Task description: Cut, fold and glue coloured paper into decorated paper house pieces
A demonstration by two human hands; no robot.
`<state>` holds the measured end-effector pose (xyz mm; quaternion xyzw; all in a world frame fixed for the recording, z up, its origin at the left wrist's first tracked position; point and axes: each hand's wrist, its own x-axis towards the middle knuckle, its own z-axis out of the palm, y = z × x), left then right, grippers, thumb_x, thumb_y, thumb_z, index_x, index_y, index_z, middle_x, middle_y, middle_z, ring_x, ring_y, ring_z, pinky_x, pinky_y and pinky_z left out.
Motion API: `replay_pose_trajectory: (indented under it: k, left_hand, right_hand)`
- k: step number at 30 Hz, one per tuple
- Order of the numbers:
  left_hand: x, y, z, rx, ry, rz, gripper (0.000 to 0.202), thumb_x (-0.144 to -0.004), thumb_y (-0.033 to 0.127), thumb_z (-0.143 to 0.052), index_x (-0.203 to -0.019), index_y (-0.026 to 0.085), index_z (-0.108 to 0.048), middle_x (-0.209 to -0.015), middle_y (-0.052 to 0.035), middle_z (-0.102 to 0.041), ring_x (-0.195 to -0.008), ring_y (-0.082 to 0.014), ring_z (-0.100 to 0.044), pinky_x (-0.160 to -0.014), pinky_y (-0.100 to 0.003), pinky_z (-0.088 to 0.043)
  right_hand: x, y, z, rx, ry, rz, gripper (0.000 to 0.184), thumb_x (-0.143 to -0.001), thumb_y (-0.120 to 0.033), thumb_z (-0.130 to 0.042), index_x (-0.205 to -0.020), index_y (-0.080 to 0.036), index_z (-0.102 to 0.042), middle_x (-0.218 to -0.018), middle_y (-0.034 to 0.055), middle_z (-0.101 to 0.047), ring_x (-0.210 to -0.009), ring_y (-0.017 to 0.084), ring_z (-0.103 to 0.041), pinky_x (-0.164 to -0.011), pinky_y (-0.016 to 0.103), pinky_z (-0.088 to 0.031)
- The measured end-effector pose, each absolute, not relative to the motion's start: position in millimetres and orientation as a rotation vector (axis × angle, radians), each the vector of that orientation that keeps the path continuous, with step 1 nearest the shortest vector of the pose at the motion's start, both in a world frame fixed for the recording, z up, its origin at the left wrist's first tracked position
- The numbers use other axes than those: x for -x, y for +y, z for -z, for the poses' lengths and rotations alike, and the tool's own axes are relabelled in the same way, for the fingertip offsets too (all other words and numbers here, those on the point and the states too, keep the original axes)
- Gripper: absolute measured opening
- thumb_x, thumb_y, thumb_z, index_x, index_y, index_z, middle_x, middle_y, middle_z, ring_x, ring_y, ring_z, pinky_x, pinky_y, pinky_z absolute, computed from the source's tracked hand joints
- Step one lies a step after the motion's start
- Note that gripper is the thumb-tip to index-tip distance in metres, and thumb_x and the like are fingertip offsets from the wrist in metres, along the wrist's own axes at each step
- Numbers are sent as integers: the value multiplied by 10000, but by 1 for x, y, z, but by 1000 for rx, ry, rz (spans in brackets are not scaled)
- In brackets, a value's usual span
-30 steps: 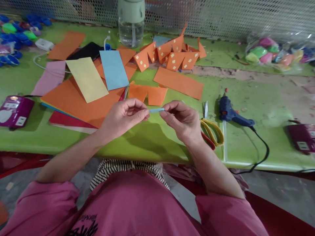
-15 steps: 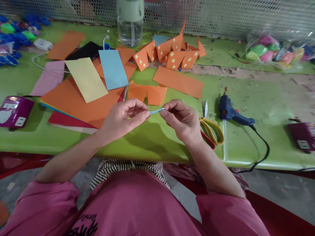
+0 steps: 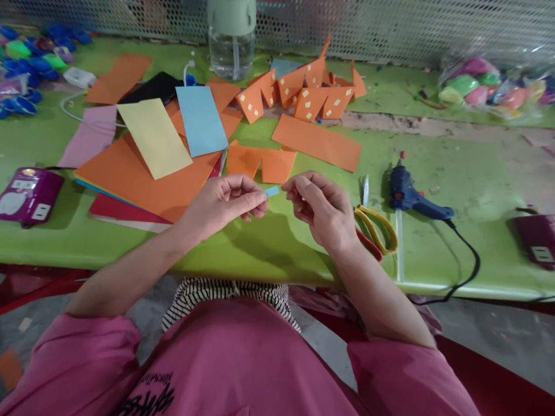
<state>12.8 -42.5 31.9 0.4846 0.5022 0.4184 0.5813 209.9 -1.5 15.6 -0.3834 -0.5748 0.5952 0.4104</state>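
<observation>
The left hand [image 3: 232,201] pinches one end of a small blue strip [image 3: 273,191] between thumb and fingers, on the near side of the plain orange cutout [image 3: 277,166] set on the green bench [image 3: 472,173]. The right hand [image 3: 323,208] hovers to the cutout's near right, near the strip but apart from it; its fingers are curled, and I cannot tell whether the tips meet. Left of the cutout lie a yellow card [image 3: 156,140] and a blue card [image 3: 202,121]. Beyond it stand dotted cutouts [image 3: 306,107]; beyond it to the left, a bottle [image 3: 232,52]. Scissors [image 3: 368,226] and, farther off, a glue gun [image 3: 405,192] lie to its right.
</observation>
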Motion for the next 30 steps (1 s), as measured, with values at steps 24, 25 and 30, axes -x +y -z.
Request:
replay_pose_trajectory:
  k: [24,25,30]
  left_hand:
    - [0,-36,-37,-1258,1390,-1183,339,-879,496,-696,-962,168,-712,-972,-72,-788,-785,-149,-734,-681,-239,-570]
    - [-1,-36,-37,-1251,1355,-1149,358,-868,517,-703,-944,167,-714,-965,-75,-788,-785,-152,-736,-672,-237,-568]
    - [-8,-39,-36,-1185,1131,-895,438,-821,612,-715,-842,175,-726,-895,-80,-796,-792,-174,-749,-661,-249,-577]
  right_hand:
    - [-210,6,-13,941,-1397,-1338,379,-771,-545,-805,-756,-201,-645,-565,-70,-463,-440,47,-306,-384,224,-228]
    - [-210,4,-14,952,-1447,-1318,362,-801,-538,-781,-762,-203,-652,-566,-66,-468,-438,50,-311,-386,227,-240]
    - [-212,-6,-14,947,-1904,-467,142,-916,-346,-692,-826,-239,-712,-707,16,-656,-582,119,-524,-536,283,-439]
